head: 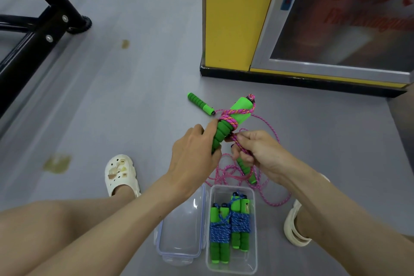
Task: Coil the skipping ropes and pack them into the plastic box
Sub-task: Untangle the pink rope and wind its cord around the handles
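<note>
— Rope colours?
— Pink rope (pixel 243 110): pink-purple braid, with orange strands in the wound section. Blue ropes (pixel 219 231): blue with white flecks.
— Handles (pixel 201 103)?
— Bright green throughout.
— Box (pixel 255 253)?
— Clear plastic. Lid (pixel 179 231) is clear with a bluish rim.
— Surroundings?
— Floor (pixel 134 85) is grey with yellow-brown stains (pixel 57 163). Pillar (pixel 230 18) is yellow with a black base. Clogs (pixel 121 172) are cream. Frame (pixel 33 36) is black.

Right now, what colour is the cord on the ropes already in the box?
Blue cord with light flecks, seen in the head view.
</note>
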Action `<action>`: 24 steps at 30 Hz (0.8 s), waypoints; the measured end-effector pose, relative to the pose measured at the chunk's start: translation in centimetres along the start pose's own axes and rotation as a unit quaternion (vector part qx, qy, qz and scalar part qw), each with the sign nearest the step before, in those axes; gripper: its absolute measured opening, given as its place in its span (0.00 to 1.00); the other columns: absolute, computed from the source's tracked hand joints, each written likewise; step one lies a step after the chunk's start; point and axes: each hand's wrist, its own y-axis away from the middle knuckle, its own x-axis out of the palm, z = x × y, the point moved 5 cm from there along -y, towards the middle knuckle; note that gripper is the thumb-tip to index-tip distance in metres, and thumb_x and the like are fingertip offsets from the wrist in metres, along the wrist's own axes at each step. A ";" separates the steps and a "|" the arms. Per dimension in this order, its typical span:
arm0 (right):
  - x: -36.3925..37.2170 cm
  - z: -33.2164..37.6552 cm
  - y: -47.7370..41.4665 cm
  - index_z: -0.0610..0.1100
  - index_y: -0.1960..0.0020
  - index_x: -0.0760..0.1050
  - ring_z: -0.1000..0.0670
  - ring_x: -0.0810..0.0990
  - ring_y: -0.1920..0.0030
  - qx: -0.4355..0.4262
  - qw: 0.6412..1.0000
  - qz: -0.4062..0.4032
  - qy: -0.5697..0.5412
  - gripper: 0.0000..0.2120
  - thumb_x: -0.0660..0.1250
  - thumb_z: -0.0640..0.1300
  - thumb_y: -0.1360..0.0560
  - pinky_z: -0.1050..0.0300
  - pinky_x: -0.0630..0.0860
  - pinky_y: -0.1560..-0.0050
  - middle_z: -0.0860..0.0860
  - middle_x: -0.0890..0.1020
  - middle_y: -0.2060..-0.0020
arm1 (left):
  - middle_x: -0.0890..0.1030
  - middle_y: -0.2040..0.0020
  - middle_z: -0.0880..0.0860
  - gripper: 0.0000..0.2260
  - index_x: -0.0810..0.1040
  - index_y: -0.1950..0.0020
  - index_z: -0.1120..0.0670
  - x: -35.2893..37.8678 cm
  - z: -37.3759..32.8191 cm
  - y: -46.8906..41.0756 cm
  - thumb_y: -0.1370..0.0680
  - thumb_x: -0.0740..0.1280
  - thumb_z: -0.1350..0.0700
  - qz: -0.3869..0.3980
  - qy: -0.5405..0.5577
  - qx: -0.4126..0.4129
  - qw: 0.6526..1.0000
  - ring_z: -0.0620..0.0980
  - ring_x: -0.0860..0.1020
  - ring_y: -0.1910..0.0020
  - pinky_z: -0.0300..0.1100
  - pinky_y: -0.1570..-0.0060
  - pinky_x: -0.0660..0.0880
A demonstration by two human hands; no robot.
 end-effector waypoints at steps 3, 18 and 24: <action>-0.1 0.1 0.0 0.35 0.48 0.75 0.56 0.62 0.80 0.000 1.000 -0.006 0.012 0.13 0.52 0.37 0.18 0.61 0.59 0.73 0.46 0.75 0.73 | 0.72 0.54 0.50 0.29 0.60 0.25 0.49 0.1 -0.2 0.3 0.24 0.65 0.48 0.010 0.009 0.017 1.000 0.49 0.69 0.59 0.42 0.66 0.65; -0.5 0.7 0.4 0.42 0.64 0.76 0.55 0.60 0.81 -0.014 0.998 -0.065 0.011 0.21 0.62 0.58 0.24 0.62 0.60 0.76 0.49 0.71 0.78 | 0.75 0.46 0.52 0.34 0.61 0.24 0.51 0.7 -0.6 0.5 0.26 0.70 0.47 -0.004 0.007 0.087 0.996 0.52 0.74 0.51 0.40 0.68 0.64; -1.2 1.1 0.0 0.42 0.72 0.70 0.52 0.59 0.78 -0.034 0.996 -0.076 0.028 0.24 0.64 0.58 0.26 0.60 0.58 0.73 0.48 0.68 0.78 | 0.71 0.43 0.47 0.33 0.56 0.23 0.42 0.4 -0.1 -0.3 0.26 0.65 0.38 0.061 0.142 0.036 0.987 0.45 0.71 0.45 0.39 0.55 0.69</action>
